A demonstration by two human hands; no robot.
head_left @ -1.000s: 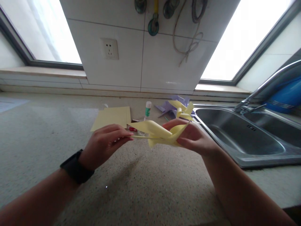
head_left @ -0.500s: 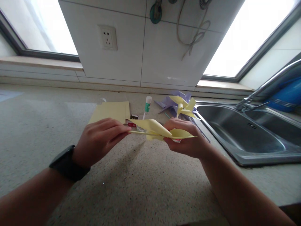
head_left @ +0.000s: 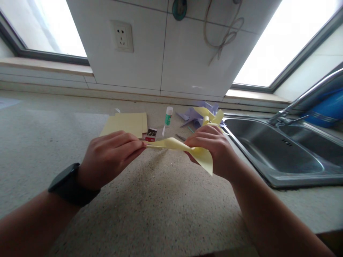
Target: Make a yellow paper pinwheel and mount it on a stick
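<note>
Between my hands, above the counter, is a yellow paper pinwheel (head_left: 171,143), seen nearly edge-on with its blades curled. My left hand (head_left: 112,157), below a black wristwatch, is closed, thumb and fingers pinching the pinwheel's left end. Near the middle and right, my right hand (head_left: 214,148) grips the paper, and one pointed blade hangs down in front of it. My right fingertips are partly hidden by the paper. Just beyond the left fingertips lies a small red box (head_left: 151,135) with dark bits inside.
A glue stick (head_left: 168,116) stands upright behind the hands. Yellow paper sheets (head_left: 125,123) lie back left. Purple paper pinwheels (head_left: 193,116) and another yellow pinwheel (head_left: 219,116) lie beside the steel sink (head_left: 257,142) and its tap (head_left: 308,96). A wall socket (head_left: 122,36) is above.
The pinwheel has turned in my hands, so its right blade now droops downward. My right hand has shifted slightly and covers part of the finished-looking yellow pinwheel behind. More of the red box shows.
</note>
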